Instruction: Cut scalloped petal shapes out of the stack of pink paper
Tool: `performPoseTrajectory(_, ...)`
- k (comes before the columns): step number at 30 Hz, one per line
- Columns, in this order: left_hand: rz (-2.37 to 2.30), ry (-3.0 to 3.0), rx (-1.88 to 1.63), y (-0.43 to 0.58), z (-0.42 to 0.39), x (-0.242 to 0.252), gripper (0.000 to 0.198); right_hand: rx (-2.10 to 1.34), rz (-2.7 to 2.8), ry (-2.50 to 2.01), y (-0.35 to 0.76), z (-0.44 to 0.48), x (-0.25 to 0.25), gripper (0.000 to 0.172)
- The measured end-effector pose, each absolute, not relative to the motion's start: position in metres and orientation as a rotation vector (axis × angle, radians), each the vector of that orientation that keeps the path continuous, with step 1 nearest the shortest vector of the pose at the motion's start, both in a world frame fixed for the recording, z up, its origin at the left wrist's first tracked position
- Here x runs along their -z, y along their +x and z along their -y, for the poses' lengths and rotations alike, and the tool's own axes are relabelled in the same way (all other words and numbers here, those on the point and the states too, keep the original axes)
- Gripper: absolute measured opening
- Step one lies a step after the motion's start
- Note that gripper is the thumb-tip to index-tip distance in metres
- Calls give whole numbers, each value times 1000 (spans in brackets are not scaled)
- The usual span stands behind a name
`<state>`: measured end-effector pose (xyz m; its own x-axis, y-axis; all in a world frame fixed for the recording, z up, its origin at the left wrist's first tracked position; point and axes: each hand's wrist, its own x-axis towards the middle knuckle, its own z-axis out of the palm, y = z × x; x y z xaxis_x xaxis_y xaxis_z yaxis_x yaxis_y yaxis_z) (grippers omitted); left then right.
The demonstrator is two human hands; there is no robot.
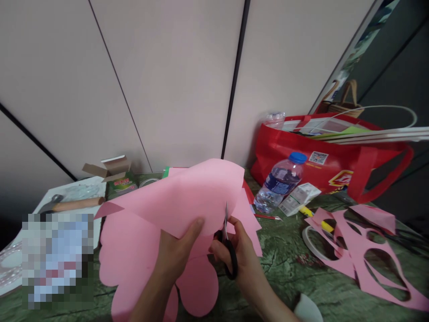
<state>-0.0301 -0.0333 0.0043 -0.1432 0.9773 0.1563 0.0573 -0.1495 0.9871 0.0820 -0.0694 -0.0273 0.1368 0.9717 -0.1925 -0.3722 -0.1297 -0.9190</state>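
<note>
My left hand (177, 250) pinches the lower edge of a large pink paper sheet (191, 192), its thumb lying on top. The sheet curves upward, away from the table. In my right hand (241, 250) is a pair of scissors (229, 255) with black handles, my fingers in the loops. The blades point up and meet the sheet near its right part; whether they are cutting cannot be made out. Beneath lie pink paper pieces with rounded, scalloped edges (130, 246) and a round lobe (197, 286).
At right are pink paper offcuts with holes (362, 255), a white tape roll (310, 243), a water bottle (279, 183), a small white box (300, 199) and a red bag (321, 156). A hammer (77, 204) and an opened box (122, 181) lie at left. A wall stands behind.
</note>
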Motion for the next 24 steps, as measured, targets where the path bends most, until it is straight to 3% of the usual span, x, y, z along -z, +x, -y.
performPoseTrajectory(12, -1269, 1347, -1310, -37, 30, -2, 50, -1352, 770, -1108, 82, 68, 34, 59)
performPoseTrajectory(24, -1236, 1329, -1329, -40, 28, -1, 44, -1342, 791, -1125, 81, 67, 33, 56)
